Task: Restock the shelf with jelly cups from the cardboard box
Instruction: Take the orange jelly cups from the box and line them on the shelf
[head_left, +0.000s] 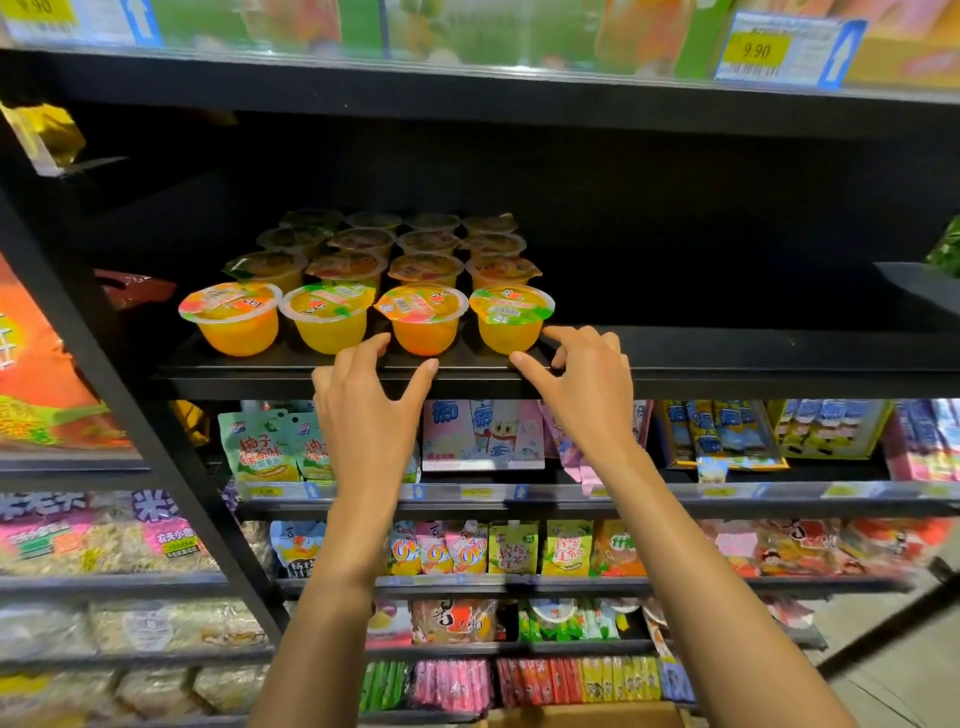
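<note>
Two bare forearms (332, 597) rise from the bottom edge. Between them, lowest of all, shows a strip of the cardboard box (587, 719), with only its top edge in view.

The left hand (371, 400) is raised to the front lip of the black shelf (753, 371), released and holding nothing. Its fingers are spread and nearly straight. The index tip is up beside the lower left of the orange cup (423, 317), and the thumb stretches out below that cup's right side, along the shelf lip. Whether either tip touches the cup cannot be told.

The right hand (589, 387), just right of the left one, likewise grips nothing. Its index finger points at the right wall of the yellow cup (511, 314), its thumb tip lies at that cup's base, and the other fingers are loosely bent beneath. The tips are touching or just short of it; I cannot tell which.

The jelly cups (345, 265) stand upright on the shelf just beyond both hands, lids up, in four files running back into the dark. Two more front cups stand left of the left hand.

Below the wrists, lower shelves carry snack packets (260, 447). High above the right hand hangs a yellow price tag (756, 50) reading 9.90.
</note>
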